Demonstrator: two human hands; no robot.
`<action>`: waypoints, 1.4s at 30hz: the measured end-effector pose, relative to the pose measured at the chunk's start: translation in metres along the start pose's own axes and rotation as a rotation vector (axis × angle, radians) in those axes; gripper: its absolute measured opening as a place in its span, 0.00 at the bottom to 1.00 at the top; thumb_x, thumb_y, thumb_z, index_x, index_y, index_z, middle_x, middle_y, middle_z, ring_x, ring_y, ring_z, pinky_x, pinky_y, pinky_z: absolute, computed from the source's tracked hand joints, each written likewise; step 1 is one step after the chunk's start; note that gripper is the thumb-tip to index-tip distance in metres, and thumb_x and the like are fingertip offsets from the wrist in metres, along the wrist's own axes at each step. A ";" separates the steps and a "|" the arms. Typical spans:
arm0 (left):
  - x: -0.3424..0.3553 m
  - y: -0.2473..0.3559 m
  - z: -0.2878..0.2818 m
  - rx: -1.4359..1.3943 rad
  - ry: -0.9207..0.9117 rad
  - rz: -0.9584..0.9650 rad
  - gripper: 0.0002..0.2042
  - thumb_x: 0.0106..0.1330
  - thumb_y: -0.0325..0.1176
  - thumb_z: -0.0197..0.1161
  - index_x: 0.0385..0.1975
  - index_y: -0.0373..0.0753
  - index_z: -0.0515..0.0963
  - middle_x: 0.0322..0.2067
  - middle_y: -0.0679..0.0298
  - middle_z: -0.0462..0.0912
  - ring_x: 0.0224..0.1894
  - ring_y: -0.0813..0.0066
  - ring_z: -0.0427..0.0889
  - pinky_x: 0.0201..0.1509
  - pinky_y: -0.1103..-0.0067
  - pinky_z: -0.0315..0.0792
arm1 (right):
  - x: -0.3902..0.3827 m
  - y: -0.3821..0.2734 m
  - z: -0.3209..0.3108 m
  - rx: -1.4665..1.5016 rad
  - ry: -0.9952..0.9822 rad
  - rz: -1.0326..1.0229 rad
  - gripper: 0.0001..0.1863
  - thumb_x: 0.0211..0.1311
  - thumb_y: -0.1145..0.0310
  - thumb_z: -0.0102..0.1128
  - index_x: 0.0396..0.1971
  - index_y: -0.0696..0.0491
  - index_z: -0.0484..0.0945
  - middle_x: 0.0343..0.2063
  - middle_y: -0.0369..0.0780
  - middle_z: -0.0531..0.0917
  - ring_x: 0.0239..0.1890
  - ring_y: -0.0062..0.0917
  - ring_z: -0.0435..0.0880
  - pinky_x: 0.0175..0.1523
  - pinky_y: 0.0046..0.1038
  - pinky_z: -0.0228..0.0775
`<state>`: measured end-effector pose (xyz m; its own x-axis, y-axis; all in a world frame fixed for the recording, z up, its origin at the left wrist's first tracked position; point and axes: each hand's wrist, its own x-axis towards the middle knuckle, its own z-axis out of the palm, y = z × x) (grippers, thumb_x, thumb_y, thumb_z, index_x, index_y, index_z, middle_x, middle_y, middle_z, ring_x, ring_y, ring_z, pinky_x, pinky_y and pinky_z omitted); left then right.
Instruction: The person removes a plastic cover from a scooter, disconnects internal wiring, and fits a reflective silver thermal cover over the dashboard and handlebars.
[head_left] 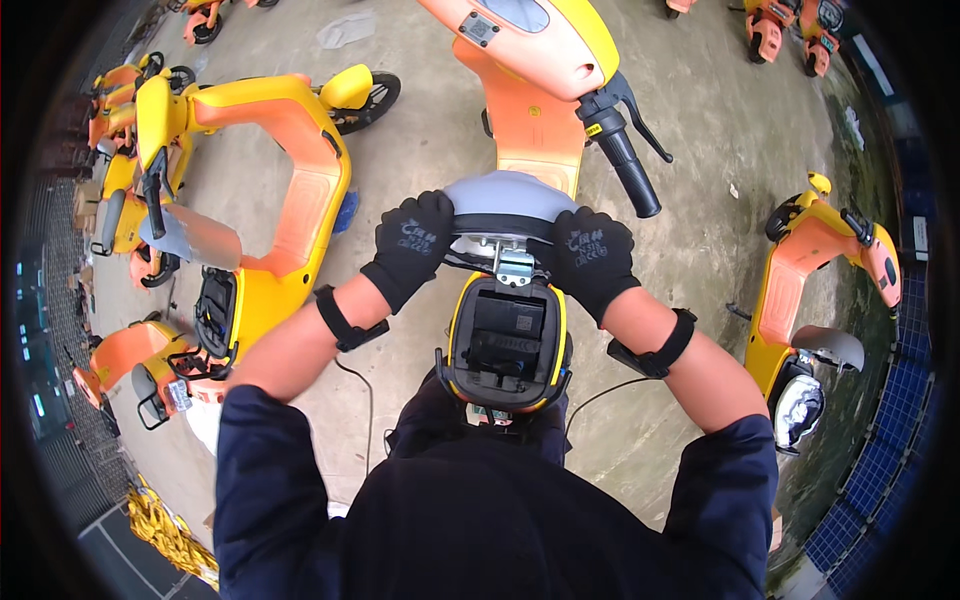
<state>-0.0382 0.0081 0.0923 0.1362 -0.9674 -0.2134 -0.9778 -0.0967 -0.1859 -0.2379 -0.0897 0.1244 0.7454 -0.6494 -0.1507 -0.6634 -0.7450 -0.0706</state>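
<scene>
The edge at twelve o'clock crops the pink-and-yellow plastic scooter [540, 130], the black-gloved left hand [413, 245] and black-gloved right hand [597, 255] hide their fingertips at the rounded grey seat [512, 195], and seven o'clock's crinkled golden heap [165, 530] is too small to identify.

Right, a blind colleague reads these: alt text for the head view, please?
Black-gloved left hand and right hand grip opposite sides of a tipped-up grey seat on a yellow-and-orange scooter. An open black compartment lies nearer the person; similar scooters stand around on a concrete floor.
</scene>
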 end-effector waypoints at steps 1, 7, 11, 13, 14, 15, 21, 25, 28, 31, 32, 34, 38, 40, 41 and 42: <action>0.000 0.003 -0.004 0.023 -0.039 -0.029 0.29 0.32 0.42 0.71 0.36 0.36 0.71 0.29 0.59 0.74 0.29 0.62 0.76 0.27 0.70 0.70 | 0.003 -0.005 -0.002 -0.078 -0.040 0.003 0.18 0.53 0.49 0.51 0.20 0.49 0.78 0.19 0.37 0.77 0.26 0.29 0.78 0.26 0.33 0.68; 0.010 -0.036 -0.007 -0.259 -0.135 0.438 0.10 0.50 0.40 0.59 0.15 0.42 0.76 0.13 0.58 0.74 0.18 0.59 0.75 0.23 0.68 0.68 | 0.013 -0.012 0.009 -0.317 -0.139 -0.012 0.09 0.50 0.60 0.53 0.19 0.46 0.79 0.17 0.35 0.78 0.24 0.28 0.79 0.21 0.32 0.66; -0.009 -0.029 -0.001 -0.429 0.058 0.441 0.14 0.56 0.41 0.55 0.14 0.40 0.74 0.13 0.55 0.73 0.16 0.55 0.73 0.21 0.66 0.66 | 0.020 0.001 0.024 -0.370 -0.198 -0.194 0.08 0.48 0.66 0.51 0.18 0.44 0.80 0.16 0.33 0.78 0.22 0.26 0.80 0.16 0.31 0.63; -0.013 -0.028 0.001 -0.400 0.056 0.436 0.13 0.55 0.41 0.54 0.14 0.41 0.74 0.13 0.56 0.73 0.17 0.57 0.74 0.22 0.66 0.67 | 0.021 -0.007 0.008 -0.359 -0.253 -0.154 0.05 0.44 0.63 0.56 0.18 0.45 0.80 0.17 0.34 0.79 0.22 0.27 0.80 0.18 0.30 0.64; -0.013 -0.027 0.002 -0.366 0.060 0.439 0.13 0.55 0.41 0.54 0.14 0.43 0.74 0.13 0.58 0.73 0.18 0.58 0.75 0.24 0.66 0.69 | 0.020 -0.010 0.007 -0.339 -0.280 -0.100 0.05 0.43 0.62 0.58 0.18 0.45 0.80 0.17 0.34 0.79 0.23 0.27 0.80 0.19 0.31 0.65; -0.010 -0.026 0.002 -0.352 -0.061 0.386 0.12 0.54 0.42 0.55 0.15 0.43 0.73 0.13 0.59 0.74 0.18 0.59 0.75 0.23 0.67 0.69 | 0.018 -0.007 0.008 -0.342 -0.279 -0.101 0.05 0.43 0.62 0.58 0.18 0.45 0.80 0.17 0.34 0.79 0.23 0.27 0.80 0.19 0.31 0.65; -0.015 -0.009 0.018 -0.479 0.374 0.093 0.16 0.50 0.46 0.61 0.21 0.39 0.70 0.23 0.56 0.74 0.27 0.57 0.75 0.28 0.68 0.68 | 0.014 -0.005 -0.005 -0.186 -0.055 -0.012 0.14 0.49 0.55 0.55 0.27 0.50 0.77 0.25 0.39 0.78 0.28 0.29 0.80 0.27 0.33 0.70; -0.006 0.005 0.020 -0.612 0.539 0.095 0.24 0.45 0.47 0.66 0.35 0.34 0.69 0.43 0.49 0.69 0.42 0.54 0.72 0.43 0.66 0.68 | 0.024 -0.001 -0.006 -0.149 0.019 -0.284 0.11 0.50 0.56 0.55 0.25 0.48 0.76 0.25 0.39 0.78 0.28 0.31 0.79 0.29 0.32 0.70; 0.005 0.011 0.013 -0.719 0.548 0.129 0.32 0.46 0.45 0.65 0.51 0.36 0.65 0.52 0.48 0.65 0.53 0.54 0.66 0.56 0.67 0.61 | 0.028 0.008 -0.013 -0.093 -0.179 -0.431 0.10 0.50 0.58 0.54 0.23 0.48 0.76 0.24 0.39 0.79 0.29 0.30 0.80 0.32 0.33 0.71; 0.019 0.010 0.021 -0.634 0.492 0.337 0.31 0.48 0.41 0.61 0.55 0.38 0.63 0.53 0.51 0.65 0.55 0.53 0.64 0.58 0.66 0.58 | 0.040 0.027 -0.010 0.035 -0.245 -0.522 0.07 0.50 0.62 0.53 0.22 0.48 0.77 0.23 0.39 0.79 0.29 0.31 0.80 0.34 0.32 0.70; 0.020 0.010 0.023 -0.632 0.494 0.344 0.31 0.48 0.41 0.61 0.55 0.38 0.63 0.53 0.51 0.65 0.55 0.53 0.64 0.58 0.66 0.58 | 0.042 0.034 -0.006 0.150 -0.307 -0.569 0.06 0.50 0.64 0.53 0.22 0.48 0.77 0.23 0.39 0.79 0.28 0.32 0.80 0.34 0.32 0.70; 0.019 0.008 0.025 -0.641 0.485 0.364 0.33 0.48 0.41 0.61 0.55 0.38 0.62 0.52 0.51 0.66 0.54 0.54 0.65 0.57 0.66 0.59 | 0.035 0.031 -0.001 0.322 -0.286 -0.633 0.05 0.47 0.68 0.51 0.20 0.47 0.77 0.20 0.40 0.78 0.27 0.34 0.79 0.32 0.33 0.70; 0.018 0.005 0.030 -0.636 0.497 0.449 0.35 0.46 0.44 0.63 0.56 0.38 0.61 0.53 0.51 0.65 0.54 0.55 0.65 0.58 0.66 0.58 | 0.013 0.019 0.018 0.231 -0.135 -0.795 0.05 0.48 0.67 0.52 0.21 0.50 0.75 0.19 0.40 0.77 0.21 0.35 0.76 0.27 0.35 0.68; 0.012 0.004 0.025 -0.658 0.490 0.441 0.35 0.46 0.45 0.64 0.55 0.38 0.62 0.53 0.52 0.65 0.54 0.55 0.65 0.57 0.67 0.59 | 0.007 0.011 0.009 0.090 -0.179 -0.753 0.06 0.49 0.65 0.53 0.20 0.50 0.75 0.18 0.40 0.75 0.20 0.35 0.76 0.24 0.35 0.67; 0.007 0.004 0.024 -0.678 0.486 0.430 0.35 0.46 0.45 0.64 0.55 0.38 0.62 0.53 0.52 0.65 0.54 0.56 0.65 0.57 0.67 0.59 | 0.002 0.009 0.011 0.091 -0.184 -0.749 0.06 0.49 0.65 0.53 0.20 0.50 0.75 0.18 0.40 0.75 0.20 0.35 0.76 0.24 0.35 0.67; -0.001 0.005 0.027 -0.680 0.483 0.431 0.35 0.46 0.45 0.64 0.55 0.38 0.62 0.53 0.52 0.65 0.54 0.56 0.65 0.57 0.67 0.59 | -0.004 0.007 0.014 0.193 -0.099 -0.698 0.07 0.50 0.64 0.53 0.19 0.50 0.74 0.17 0.40 0.74 0.19 0.35 0.75 0.23 0.35 0.66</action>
<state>-0.0385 0.0150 0.0656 -0.1913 -0.9293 0.3159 -0.8325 0.3241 0.4493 -0.2468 -0.0903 0.1105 0.9954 -0.0097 -0.0952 -0.0430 -0.9341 -0.3543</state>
